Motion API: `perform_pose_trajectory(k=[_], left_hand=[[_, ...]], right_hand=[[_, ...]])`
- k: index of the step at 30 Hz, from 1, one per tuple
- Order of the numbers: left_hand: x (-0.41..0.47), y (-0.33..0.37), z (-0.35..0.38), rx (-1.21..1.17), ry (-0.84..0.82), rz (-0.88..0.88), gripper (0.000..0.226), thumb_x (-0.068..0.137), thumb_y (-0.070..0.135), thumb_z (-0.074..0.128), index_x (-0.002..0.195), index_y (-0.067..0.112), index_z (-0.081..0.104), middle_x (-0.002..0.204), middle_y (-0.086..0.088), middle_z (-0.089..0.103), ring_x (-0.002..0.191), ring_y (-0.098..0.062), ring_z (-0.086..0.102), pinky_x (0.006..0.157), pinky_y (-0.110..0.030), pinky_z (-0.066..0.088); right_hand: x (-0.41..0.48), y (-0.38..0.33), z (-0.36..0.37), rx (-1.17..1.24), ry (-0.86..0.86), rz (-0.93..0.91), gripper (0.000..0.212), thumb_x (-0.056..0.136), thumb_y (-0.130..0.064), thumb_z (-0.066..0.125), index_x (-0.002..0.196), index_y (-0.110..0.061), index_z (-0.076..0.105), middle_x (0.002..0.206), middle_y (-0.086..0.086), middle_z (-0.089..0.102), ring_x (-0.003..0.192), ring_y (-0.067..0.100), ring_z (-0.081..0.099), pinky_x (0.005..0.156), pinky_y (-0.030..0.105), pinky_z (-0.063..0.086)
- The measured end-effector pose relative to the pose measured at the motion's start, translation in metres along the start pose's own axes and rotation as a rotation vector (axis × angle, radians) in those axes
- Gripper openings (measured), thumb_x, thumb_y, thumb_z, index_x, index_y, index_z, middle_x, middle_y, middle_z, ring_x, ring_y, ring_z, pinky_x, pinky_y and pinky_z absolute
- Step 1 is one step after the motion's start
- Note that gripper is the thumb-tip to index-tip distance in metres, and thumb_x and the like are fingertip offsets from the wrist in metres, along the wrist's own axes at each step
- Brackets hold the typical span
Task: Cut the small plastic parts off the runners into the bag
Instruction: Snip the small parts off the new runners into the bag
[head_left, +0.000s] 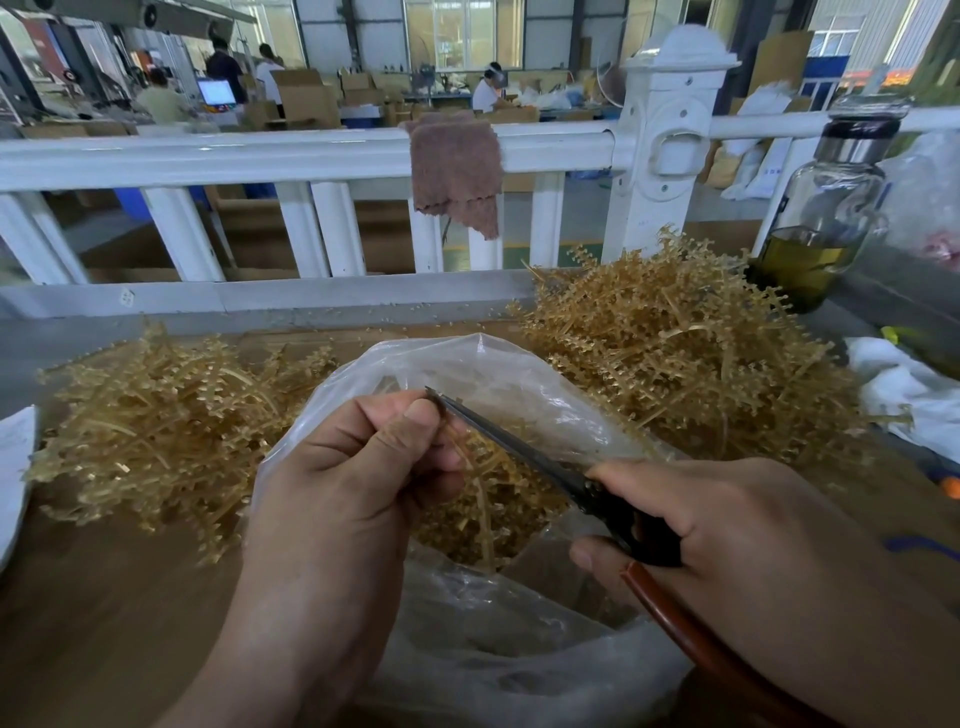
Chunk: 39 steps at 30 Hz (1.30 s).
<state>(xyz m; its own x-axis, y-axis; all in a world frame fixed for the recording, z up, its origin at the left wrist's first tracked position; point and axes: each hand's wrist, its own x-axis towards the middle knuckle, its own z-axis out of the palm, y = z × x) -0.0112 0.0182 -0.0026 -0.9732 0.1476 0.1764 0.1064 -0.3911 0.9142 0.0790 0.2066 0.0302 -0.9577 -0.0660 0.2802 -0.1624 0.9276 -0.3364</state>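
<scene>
L hand (353, 467): centre-left of frame, thumb and forefinger pinched on a runner (485, 512), other fingers curled under.
R hand (727, 530): lower right, wrapped round the dark handles of the scissors (519, 448), grasping firm.
Scissors: blades ran up-left across the centre, tip right by the L thumb, touching the pinched runner. Blades looked close together, can't tell if fully shut.
Runner: yellowish strip w/ small parts along it, hung down from the pinch over the bag mouth.
Bag (483, 364): clear plastic, centre and bottom of frame, mouth open under both hands, yellowish bits inside.
L pile (156, 415): tangle of runners, left of the bag on the table (104, 597).
R pile (675, 353): bigger heap, right of the bag.
Loose parts (363, 312): scattered on the ledge behind the bag.
Railing (260, 156): white, across the upper frame, brown cloth (454, 166) draped over it.
Bottle (826, 208): glass, upper right, dark liquid low in it.
</scene>
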Motion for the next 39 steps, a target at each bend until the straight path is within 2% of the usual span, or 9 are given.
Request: perform_pose_trajectory(k=[7, 10, 13, 19, 22, 25, 30, 34, 39], left_hand=[[-0.001, 0.001, -0.001, 0.003, 0.003, -0.016, 0.012, 0.073, 0.029, 0.07, 0.07, 0.019, 0.075, 0.076, -0.009, 0.067, 0.068, -0.014, 0.063, 0.059, -0.023, 0.054], [-0.001, 0.002, 0.0, -0.009, 0.003, -0.023, 0.011, 0.075, 0.027, 0.068, 0.07, 0.019, 0.074, 0.076, -0.009, 0.066, 0.067, -0.014, 0.062, 0.059, -0.023, 0.054], [0.0, 0.004, 0.001, -0.046, 0.007, -0.041, 0.011, 0.078, 0.022, 0.065, 0.073, 0.018, 0.074, 0.077, -0.01, 0.064, 0.066, -0.014, 0.06, 0.056, -0.022, 0.052], [0.005, 0.006, -0.003, -0.194, 0.006, -0.102, 0.008, 0.082, 0.018, 0.061, 0.081, 0.017, 0.069, 0.077, -0.007, 0.065, 0.069, -0.015, 0.064, 0.058, -0.024, 0.056], [0.007, 0.005, -0.004, -0.273, 0.001, -0.122, 0.007, 0.082, 0.017, 0.061, 0.085, 0.015, 0.067, 0.078, -0.007, 0.068, 0.072, -0.016, 0.069, 0.062, -0.028, 0.06], [0.008, 0.004, -0.004, -0.294, 0.012, -0.117, 0.008, 0.082, 0.017, 0.061, 0.084, 0.014, 0.068, 0.076, -0.007, 0.068, 0.067, -0.016, 0.069, 0.062, -0.03, 0.06], [0.007, 0.004, -0.003, -0.251, -0.002, -0.102, 0.015, 0.082, 0.016, 0.061, 0.073, 0.02, 0.073, 0.075, -0.003, 0.067, 0.061, -0.01, 0.063, 0.059, -0.027, 0.059], [0.007, 0.004, -0.003, -0.201, -0.002, -0.085, 0.012, 0.08, 0.019, 0.064, 0.076, 0.019, 0.075, 0.072, -0.003, 0.063, 0.061, -0.01, 0.062, 0.059, -0.027, 0.058], [0.005, 0.002, -0.002, -0.149, 0.03, -0.053, 0.012, 0.078, 0.02, 0.065, 0.077, 0.02, 0.077, 0.07, -0.002, 0.063, 0.06, -0.009, 0.063, 0.057, -0.025, 0.058]], right_hand=[[0.002, 0.003, -0.001, -0.011, -0.029, -0.002, 0.036, 0.076, -0.067, 0.041, 0.07, -0.032, 0.049, 0.053, -0.02, 0.043, 0.054, -0.002, 0.049, 0.055, 0.015, 0.04], [0.003, 0.003, 0.002, 0.022, -0.061, 0.029, 0.05, 0.072, -0.074, 0.036, 0.082, -0.031, 0.06, 0.063, -0.018, 0.056, 0.067, 0.001, 0.057, 0.061, 0.019, 0.044], [0.004, 0.003, 0.001, 0.105, -0.078, 0.06, 0.057, 0.07, -0.077, 0.043, 0.103, -0.034, 0.061, 0.086, -0.021, 0.065, 0.081, -0.002, 0.06, 0.075, 0.017, 0.046], [0.006, 0.01, -0.001, 0.115, -0.179, 0.075, 0.066, 0.066, -0.084, 0.039, 0.111, -0.04, 0.057, 0.089, -0.023, 0.066, 0.079, -0.006, 0.061, 0.078, 0.017, 0.045], [0.005, 0.012, 0.0, 0.128, -0.186, 0.083, 0.066, 0.065, -0.085, 0.039, 0.112, -0.042, 0.056, 0.089, -0.025, 0.066, 0.078, -0.007, 0.061, 0.078, 0.015, 0.046], [0.004, 0.012, -0.001, 0.13, -0.203, 0.081, 0.068, 0.064, -0.087, 0.038, 0.113, -0.042, 0.054, 0.091, -0.022, 0.066, 0.081, -0.005, 0.062, 0.078, 0.02, 0.048], [0.004, 0.006, 0.001, 0.054, -0.155, 0.075, 0.073, 0.061, -0.085, 0.034, 0.116, -0.041, 0.051, 0.097, -0.023, 0.063, 0.09, -0.003, 0.058, 0.079, 0.021, 0.047], [0.003, 0.001, -0.001, 0.021, -0.135, 0.077, 0.065, 0.062, -0.081, 0.033, 0.108, -0.041, 0.056, 0.088, -0.023, 0.063, 0.084, 0.0, 0.059, 0.067, 0.022, 0.048], [0.003, -0.002, -0.002, 0.028, -0.084, 0.086, 0.064, 0.064, -0.078, 0.038, 0.111, -0.038, 0.058, 0.082, -0.022, 0.067, 0.077, 0.003, 0.063, 0.066, 0.029, 0.053]])
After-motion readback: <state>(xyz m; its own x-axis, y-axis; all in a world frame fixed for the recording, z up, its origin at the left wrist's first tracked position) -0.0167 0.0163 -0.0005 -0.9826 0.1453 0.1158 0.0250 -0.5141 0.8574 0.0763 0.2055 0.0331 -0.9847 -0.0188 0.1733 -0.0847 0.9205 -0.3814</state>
